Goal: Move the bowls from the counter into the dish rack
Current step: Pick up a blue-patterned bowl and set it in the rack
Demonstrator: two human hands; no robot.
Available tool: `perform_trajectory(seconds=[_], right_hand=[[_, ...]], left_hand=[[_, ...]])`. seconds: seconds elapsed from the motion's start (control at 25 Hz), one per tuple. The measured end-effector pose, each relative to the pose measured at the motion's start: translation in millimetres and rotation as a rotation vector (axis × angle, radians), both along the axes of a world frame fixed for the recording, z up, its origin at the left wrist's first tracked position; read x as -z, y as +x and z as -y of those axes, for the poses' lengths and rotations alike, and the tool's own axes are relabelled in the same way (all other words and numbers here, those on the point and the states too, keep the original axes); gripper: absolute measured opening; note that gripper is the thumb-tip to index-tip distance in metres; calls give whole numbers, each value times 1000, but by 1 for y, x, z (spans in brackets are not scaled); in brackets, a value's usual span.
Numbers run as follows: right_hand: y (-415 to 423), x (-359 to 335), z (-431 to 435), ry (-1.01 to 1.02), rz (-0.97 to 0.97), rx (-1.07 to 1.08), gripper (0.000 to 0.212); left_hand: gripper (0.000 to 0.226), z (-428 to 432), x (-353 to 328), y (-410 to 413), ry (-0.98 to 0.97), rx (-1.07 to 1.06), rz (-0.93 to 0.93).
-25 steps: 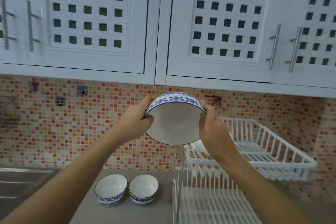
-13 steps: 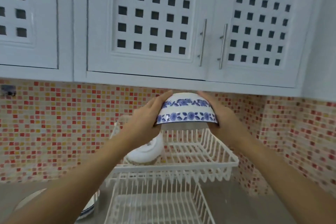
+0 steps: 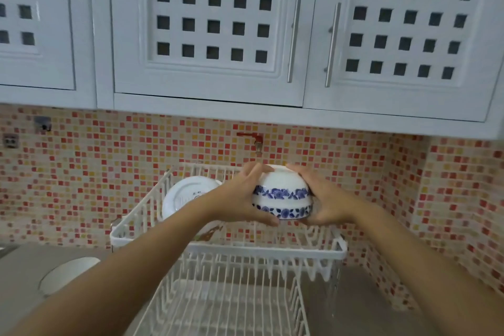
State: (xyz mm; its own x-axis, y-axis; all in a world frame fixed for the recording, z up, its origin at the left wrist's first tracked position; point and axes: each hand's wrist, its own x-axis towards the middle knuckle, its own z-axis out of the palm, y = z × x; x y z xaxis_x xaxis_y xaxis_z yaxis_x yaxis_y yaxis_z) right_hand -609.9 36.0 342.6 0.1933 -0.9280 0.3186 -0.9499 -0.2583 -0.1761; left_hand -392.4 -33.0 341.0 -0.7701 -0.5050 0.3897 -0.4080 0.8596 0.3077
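Observation:
A white bowl with blue flower bands (image 3: 282,196) is upside down inside the upper tier of the white wire dish rack (image 3: 261,249). My left hand (image 3: 240,199) grips its left side and my right hand (image 3: 323,200) its right side. Another white bowl (image 3: 185,194) leans on its side at the left of the same tier, partly behind my left forearm. On the counter at the lower left, one more white bowl (image 3: 65,275) shows only in part.
The rack's lower tier (image 3: 226,305) spreads toward me below the upper one. White cabinets (image 3: 212,35) with bar handles hang overhead. A mosaic-tiled wall (image 3: 95,177) runs behind the rack, bearing a red hook (image 3: 255,142). Grey counter (image 3: 362,308) lies right of the rack.
Both hands have turned the bowl upside down and lowered it from above the rack into the upper tier. The view has shifted, so the counter bowls have slid to the left edge.

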Motion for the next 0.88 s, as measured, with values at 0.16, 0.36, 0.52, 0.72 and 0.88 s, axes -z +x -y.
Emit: perform_trajectory(seconds=[0.16,0.36,0.52,0.72,0.88], right_hand=[[-6,4,9,194,-5,-17,110],[-6,19,27,238,-174,38,110],[-6,39,40,211,-294,86,116],[-1,45,48,215,-345,153,114],[-2,46,46,246,-336,153,113]], left_hand=[[91,9,20,-14,64,-30,72],[87,18,35,-31,43,-142,237],[89,27,49,-38,31,-186,344],[101,33,60,-45,-87,-252,456],[98,35,63,-44,-56,-268,466]])
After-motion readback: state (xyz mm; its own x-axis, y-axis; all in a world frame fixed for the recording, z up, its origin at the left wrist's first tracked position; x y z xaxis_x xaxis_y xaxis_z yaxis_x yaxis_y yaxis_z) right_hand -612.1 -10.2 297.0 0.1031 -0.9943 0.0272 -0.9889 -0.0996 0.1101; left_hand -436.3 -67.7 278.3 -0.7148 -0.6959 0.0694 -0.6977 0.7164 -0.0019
